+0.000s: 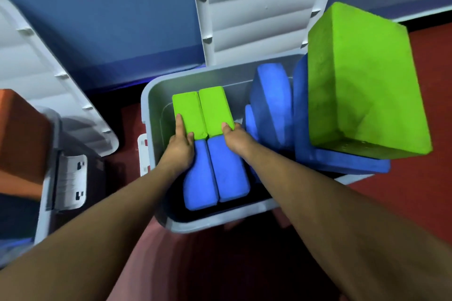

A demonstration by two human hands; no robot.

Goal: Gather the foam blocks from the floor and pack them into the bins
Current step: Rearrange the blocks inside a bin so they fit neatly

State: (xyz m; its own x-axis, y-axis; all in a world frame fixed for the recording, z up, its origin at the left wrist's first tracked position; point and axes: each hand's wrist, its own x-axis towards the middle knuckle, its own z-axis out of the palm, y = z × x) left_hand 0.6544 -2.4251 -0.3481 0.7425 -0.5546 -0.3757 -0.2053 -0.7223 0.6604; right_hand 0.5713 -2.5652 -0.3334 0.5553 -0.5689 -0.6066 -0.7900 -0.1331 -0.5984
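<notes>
A grey bin point(156, 85) stands open in front of me. Inside it two green foam blocks point(200, 107) lie side by side, with two blue foam blocks point(220, 173) nearer me. My left hand point(179, 148) holds the left green block at its near end. My right hand point(234, 138) holds the right green block at its near end. Rounded blue foam pieces point(271, 105) stand on edge in the bin's right part. A large green foam block point(362, 80) rests on a flat blue foam slab point(342, 164) over the bin's right rim.
The bin's white ribbed lid point(256, 7) stands upright behind it against a blue wall. A second bin point(71, 176) at the left holds an orange foam block point(19, 134), with its lid point(44, 80) leaning behind. The floor point(415, 190) is red.
</notes>
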